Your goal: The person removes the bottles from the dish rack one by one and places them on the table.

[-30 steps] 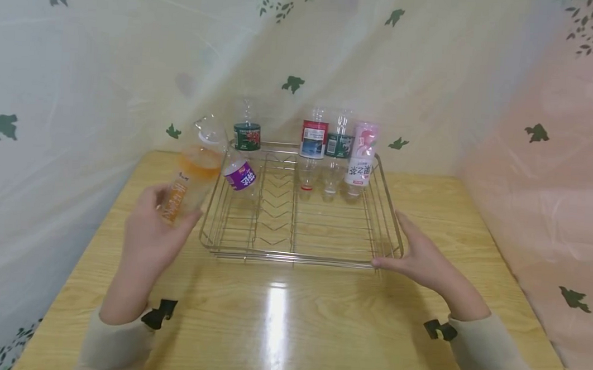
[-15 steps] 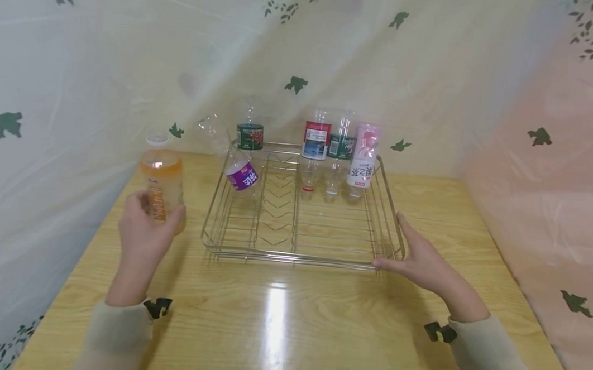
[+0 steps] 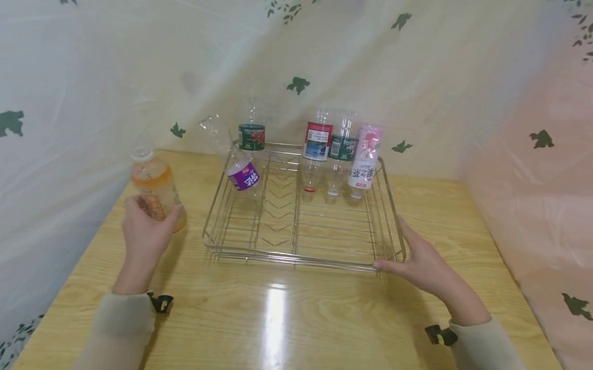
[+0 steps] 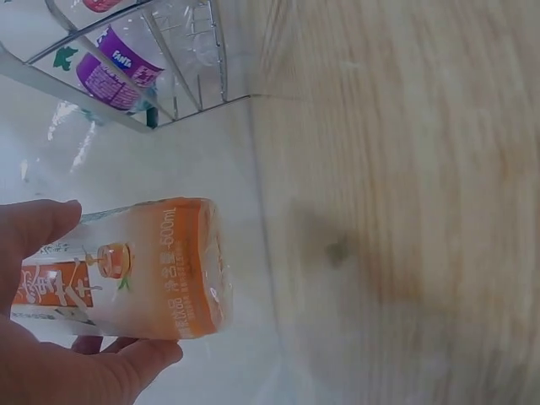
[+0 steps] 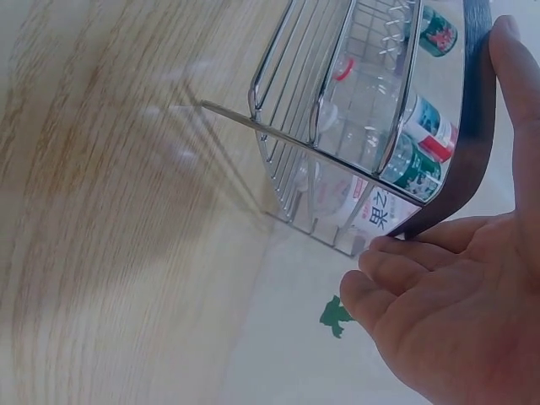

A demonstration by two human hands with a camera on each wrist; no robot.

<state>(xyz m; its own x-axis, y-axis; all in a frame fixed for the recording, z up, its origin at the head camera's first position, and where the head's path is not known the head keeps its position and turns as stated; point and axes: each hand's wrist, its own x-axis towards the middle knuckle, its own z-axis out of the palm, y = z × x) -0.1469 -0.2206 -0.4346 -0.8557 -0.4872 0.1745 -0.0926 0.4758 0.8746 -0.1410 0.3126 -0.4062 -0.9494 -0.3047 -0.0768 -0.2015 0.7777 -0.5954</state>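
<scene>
My left hand point(image 3: 143, 234) grips a plastic drink bottle point(image 3: 152, 178) with an orange label and white cap. In the head view the bottle leans left, to the left of the wire dish rack point(image 3: 292, 259); its base point(image 4: 211, 270) shows beyond the fingers in the left wrist view. My right hand point(image 3: 430, 264) holds the rack's front right corner, thumb on the front rim and fingers along the right side. Inside the rack stand a tilted purple-labelled Fanta bottle point(image 3: 243, 175), a green-labelled bottle point(image 3: 251, 137) and, at the back right, several upside-down bottles.
The back right group has a red-labelled bottle point(image 3: 317, 141), another green-labelled bottle point(image 3: 342, 147) and a pink bottle point(image 3: 364, 155). The wooden table point(image 3: 319, 326) extends in front of the rack. A leaf-patterned sheet point(image 3: 432, 86) hangs close behind and on both sides.
My left hand has carried the orange-labelled bottle left, away from the rack's left side, and lowered it; its lean has shifted from right to left. My right hand has stayed at the rack's corner.
</scene>
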